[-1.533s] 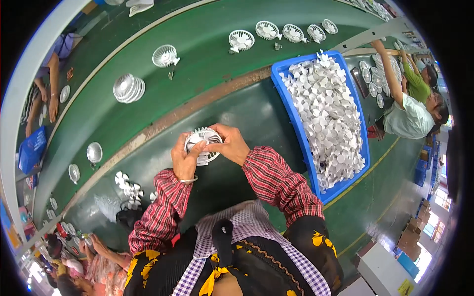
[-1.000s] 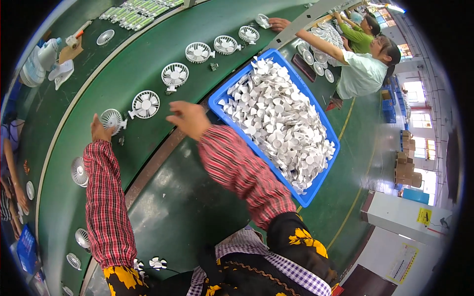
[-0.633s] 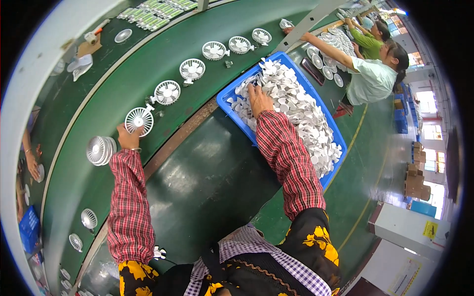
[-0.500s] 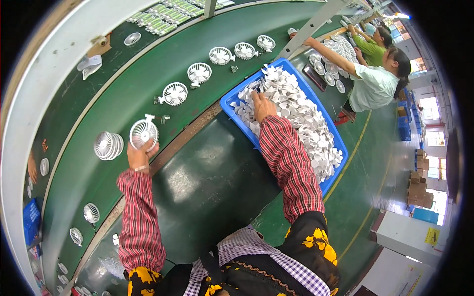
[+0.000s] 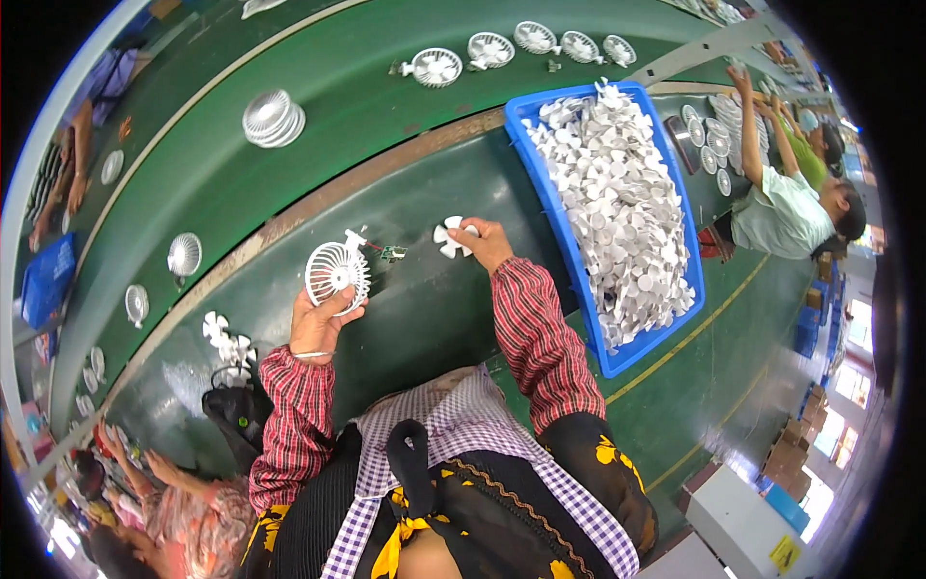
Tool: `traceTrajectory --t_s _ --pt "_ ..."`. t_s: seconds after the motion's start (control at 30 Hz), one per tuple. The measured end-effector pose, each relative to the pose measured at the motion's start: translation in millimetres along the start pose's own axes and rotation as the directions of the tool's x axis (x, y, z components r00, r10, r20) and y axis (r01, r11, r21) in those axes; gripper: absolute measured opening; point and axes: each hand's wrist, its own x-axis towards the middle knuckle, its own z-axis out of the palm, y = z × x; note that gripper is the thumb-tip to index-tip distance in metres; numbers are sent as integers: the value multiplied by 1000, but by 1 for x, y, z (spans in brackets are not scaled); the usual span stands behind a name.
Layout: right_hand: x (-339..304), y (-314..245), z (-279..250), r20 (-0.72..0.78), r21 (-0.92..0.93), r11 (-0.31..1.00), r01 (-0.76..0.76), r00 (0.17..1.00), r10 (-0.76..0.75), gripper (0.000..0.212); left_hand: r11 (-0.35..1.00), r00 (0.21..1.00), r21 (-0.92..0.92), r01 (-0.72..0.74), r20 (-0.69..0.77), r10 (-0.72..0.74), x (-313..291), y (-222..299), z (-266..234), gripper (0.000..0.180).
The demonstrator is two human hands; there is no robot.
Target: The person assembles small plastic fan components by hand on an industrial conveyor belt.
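Observation:
My left hand (image 5: 325, 323) grips a white fan housing (image 5: 338, 277), a round ribbed cage with a short stem. A small green circuit board (image 5: 393, 254) dangles from that stem on thin wires. Between the fingertips of my right hand (image 5: 486, 244) is a white fan blade (image 5: 450, 236), held over the dark worktable to the right of the housing, apart from it. Right of this hand stands a blue tray (image 5: 545, 207) heaped with white fan blades (image 5: 617, 203).
Several fans (image 5: 431, 68) line the green conveyor (image 5: 357, 106), along with a stack of round covers (image 5: 273, 119). Loose blades (image 5: 228, 344) and a black bag (image 5: 231, 410) lie at the left. Co-workers (image 5: 786, 217) sit at the far right and lower left.
My right hand has left the tray and now holds a fan blade above the worktable. My left hand has brought the housing from over the conveyor to the worktable. The view has shifted.

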Motion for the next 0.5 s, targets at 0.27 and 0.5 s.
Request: traceTrajectory --t_s 0.27,0.5 --pt "-26 -21 -4 -30 -715 600 359 842 -539 41 997 996 -6 -78 -36 77 -35 -13 -18 32" --pt "-12 14 8 181 -764 493 416 872 -455 35 987 980 15 -162 122 159 -39 -26 -12 43"
